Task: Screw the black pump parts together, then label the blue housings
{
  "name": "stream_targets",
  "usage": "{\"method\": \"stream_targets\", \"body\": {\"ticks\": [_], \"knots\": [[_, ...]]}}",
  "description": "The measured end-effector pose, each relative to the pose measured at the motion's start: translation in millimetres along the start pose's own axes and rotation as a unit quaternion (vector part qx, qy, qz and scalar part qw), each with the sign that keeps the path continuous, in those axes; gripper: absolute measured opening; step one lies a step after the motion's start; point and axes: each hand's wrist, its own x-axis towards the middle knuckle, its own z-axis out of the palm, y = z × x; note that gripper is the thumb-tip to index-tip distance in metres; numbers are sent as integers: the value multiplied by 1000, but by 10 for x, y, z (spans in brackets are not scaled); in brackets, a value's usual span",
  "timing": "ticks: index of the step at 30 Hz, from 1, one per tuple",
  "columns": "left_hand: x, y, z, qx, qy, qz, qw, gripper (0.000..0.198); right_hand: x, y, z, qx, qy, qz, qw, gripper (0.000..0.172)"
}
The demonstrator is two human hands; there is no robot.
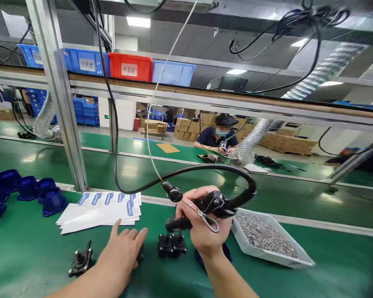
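My right hand (205,225) is closed around a black electric screwdriver (202,209), which hangs on a thick black cable and points down-left at a small black plastic part (171,245) on the green bench. My left hand (122,252) lies on the bench with fingers stretched out, fingertips close to that part's left side. A second black part (81,260) sits to the left of my left hand. A blue object (226,252) shows partly from under my right wrist.
A white tray of small screws (267,240) stands right of my right hand. Printed leaflets (102,209) lie behind my left hand. Blue plastic housings (25,190) crowd the far left. A metal post (62,99) rises behind. A masked person (219,138) works across the conveyor.
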Motion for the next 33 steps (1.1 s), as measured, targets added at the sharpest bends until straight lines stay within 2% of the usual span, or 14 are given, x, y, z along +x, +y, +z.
{"method": "stream_targets", "body": {"ticks": [4, 7, 10, 16, 21, 33], "knots": [[225, 64, 398, -171, 88, 45, 980, 82, 5, 83, 12, -9, -5, 26, 1000, 21], [291, 18, 661, -346, 142, 43, 926, 73, 7, 167, 8, -5, -6, 55, 998, 19], [302, -33, 786, -438, 147, 38, 886, 59, 16, 260, 3, 6, -5, 85, 996, 21], [358, -11, 711, -480, 130, 43, 866, 38, 21, 421, 11, -3, 2, 118, 993, 23], [380, 4, 678, -482, 124, 50, 866, 36, 16, 468, -2, -12, 4, 148, 989, 25], [365, 28, 594, -481, 115, 56, 867, 29, 46, 428, 14, -15, 8, 147, 989, 25]]}}
